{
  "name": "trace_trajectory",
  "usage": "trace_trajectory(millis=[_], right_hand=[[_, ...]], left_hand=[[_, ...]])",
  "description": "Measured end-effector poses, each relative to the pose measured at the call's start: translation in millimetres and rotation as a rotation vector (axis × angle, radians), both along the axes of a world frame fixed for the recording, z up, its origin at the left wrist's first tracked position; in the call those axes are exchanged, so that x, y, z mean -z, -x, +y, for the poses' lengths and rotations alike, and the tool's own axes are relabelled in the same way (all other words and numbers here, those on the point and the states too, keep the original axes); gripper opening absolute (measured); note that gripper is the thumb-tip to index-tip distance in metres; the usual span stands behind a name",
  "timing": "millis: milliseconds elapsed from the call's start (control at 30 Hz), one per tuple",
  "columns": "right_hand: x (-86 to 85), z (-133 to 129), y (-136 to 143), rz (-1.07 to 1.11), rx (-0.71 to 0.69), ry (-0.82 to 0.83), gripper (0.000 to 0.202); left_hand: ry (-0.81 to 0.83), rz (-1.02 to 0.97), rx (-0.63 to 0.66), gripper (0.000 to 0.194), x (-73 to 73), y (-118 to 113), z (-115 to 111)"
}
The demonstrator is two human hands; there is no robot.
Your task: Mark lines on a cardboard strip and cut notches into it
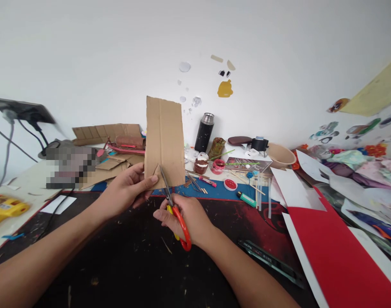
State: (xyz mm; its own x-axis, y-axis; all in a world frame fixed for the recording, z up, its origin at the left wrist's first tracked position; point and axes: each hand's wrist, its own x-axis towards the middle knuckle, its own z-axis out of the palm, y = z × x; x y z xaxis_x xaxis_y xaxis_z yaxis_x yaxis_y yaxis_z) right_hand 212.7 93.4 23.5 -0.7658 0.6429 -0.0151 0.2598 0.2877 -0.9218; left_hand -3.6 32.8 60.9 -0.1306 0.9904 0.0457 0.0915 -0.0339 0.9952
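Note:
Upright above the desk stands a piece of brown cardboard (165,137), with a crease down its middle. My left hand (135,184) pinches its lower left edge, thumb in front and fingers mostly behind. Scissors with red and yellow handles (181,226) are in my right hand (190,216), which is closed around the handles. Their blades point up and overlap the bottom part of the cardboard, where a slanting cut shows near my left thumb. How far apart the blades are is hard to make out.
A dark mat (124,256) covers the desk front. Behind are a black thermos (204,132), open paint jars (201,164) and a green lighter (246,199). A utility knife (270,262) lies right, beside red paper (343,248). Cardboard scraps (107,132) and a yellow glue-gun-like object (9,209) are left.

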Motion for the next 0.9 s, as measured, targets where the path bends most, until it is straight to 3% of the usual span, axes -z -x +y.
trace_trajectory(millis=[200,600,900], right_hand=[[-4.1,1.7,-2.7,-0.020,-0.035,-0.029,0.046],[-4.4,-0.3,1.0,-0.030,0.020,-0.095,0.028],[-4.2,0.8,2.5,-0.107,0.060,-0.197,0.026]], left_hand=[[0.006,-0.004,0.027,0.055,-0.1,-1.5,-0.8],[0.017,0.000,0.055,0.053,-0.1,-2.2,-1.5],[0.027,0.002,0.046,0.053,2.6,-5.4,0.2]])
